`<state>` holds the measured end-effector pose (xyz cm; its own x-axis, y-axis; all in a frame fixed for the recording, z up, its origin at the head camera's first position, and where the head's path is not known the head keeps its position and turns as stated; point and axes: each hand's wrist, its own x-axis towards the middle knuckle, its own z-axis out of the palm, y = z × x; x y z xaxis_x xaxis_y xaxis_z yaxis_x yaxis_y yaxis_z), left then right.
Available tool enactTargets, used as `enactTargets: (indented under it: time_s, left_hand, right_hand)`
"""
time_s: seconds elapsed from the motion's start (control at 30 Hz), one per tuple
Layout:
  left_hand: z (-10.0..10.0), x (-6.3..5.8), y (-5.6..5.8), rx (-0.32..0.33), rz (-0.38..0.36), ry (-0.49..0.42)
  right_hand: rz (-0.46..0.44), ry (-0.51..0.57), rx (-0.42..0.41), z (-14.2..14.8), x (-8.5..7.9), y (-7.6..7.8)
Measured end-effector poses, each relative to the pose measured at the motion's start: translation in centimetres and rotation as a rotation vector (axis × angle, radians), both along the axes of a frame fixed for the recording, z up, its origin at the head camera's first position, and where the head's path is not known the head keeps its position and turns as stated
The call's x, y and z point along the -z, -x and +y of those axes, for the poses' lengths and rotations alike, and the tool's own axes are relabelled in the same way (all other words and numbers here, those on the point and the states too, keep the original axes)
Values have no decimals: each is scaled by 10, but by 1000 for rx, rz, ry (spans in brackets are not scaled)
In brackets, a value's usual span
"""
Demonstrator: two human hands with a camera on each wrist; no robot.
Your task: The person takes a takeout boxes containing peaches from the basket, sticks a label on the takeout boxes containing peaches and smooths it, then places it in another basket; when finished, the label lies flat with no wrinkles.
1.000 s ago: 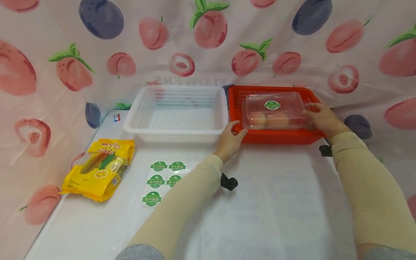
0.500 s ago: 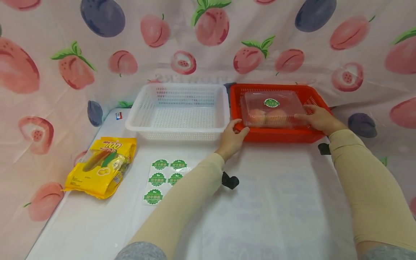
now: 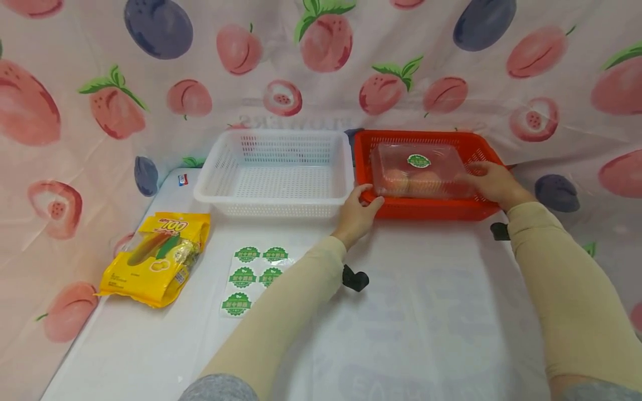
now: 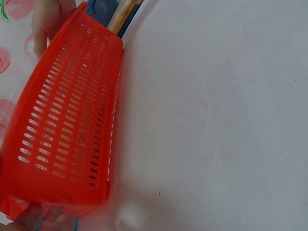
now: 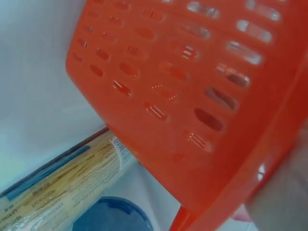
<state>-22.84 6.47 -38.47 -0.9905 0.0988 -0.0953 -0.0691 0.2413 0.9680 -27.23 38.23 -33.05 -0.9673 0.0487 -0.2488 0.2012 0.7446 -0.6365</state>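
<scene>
A clear plastic box (image 3: pixel 443 159) with a green-and-white round sticker on its lid lies inside the red basket (image 3: pixel 426 210). Rounded pale-orange items show through its front; what they are is unclear. My left hand (image 3: pixel 355 217) grips the basket's front left corner, with the thumb in front and the fingers at the rim. At the box's right end, my right hand (image 3: pixel 496 184) holds it, reaching over the basket's right side. The thumb is slightly blurred. In the left wrist view the basket's slotted side (image 4: pixel 67 115) hides most of the box.
A white basket (image 3: pixel 273 200) stands left of the red one. A sticker sheet (image 3: pixel 241 287), a yellow snack bag (image 3: pixel 155 262) and a small red-and-blue wrapper (image 3: pixel 183 180) lie further left. Behind the red basket are a straw-coloured printed package (image 5: pixel 72 183) and a blue round thing (image 5: pixel 113 216).
The box has shifted slightly left and settled lower in the red basket. My right hand has stayed at its right end, its thumb moving a little. My left hand keeps its grip.
</scene>
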Motion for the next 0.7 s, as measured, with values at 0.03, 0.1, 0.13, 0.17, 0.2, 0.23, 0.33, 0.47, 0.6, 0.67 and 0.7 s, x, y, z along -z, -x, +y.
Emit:
enactTargets:
  time_s: [0.03,0.1,0.13,0.17,0.2,0.23,0.33,0.47,0.6,0.67,0.7]
  left_hand:
    - [0,0,0,-1,0,0]
    - [0,0,0,-1,1,4]
    - [0,0,0,-1,4,7]
    - [0,0,0,-2,5,10]
    - [0,0,0,-3,6,12]
    - [0,0,0,-4,13,13]
    - [0,0,1,-4,12,6]
    - [-1,-1,0,-2,4,-11]
    - [-1,1,0,7,-1,-31]
    - [-1,2,0,16,2,-41]
    - [-1,3,0,23,5,-45]
  right_hand:
    - [18,19,19,0,-1,-2]
    - [61,56,40,1,-4,-7]
    - [78,72,43,2,-6,-9]
    - [94,80,39,3,-8,-12]
    - [103,92,34,4,-11,-15]
    - [112,91,28,4,-14,-18]
    - [126,97,17,5,-23,-28]
    - [130,106,33,4,-29,-43]
    - [132,112,47,2,-32,-58]
    - [137,104,45,2,-32,-64]
    - [139,97,42,2,-32,-68]
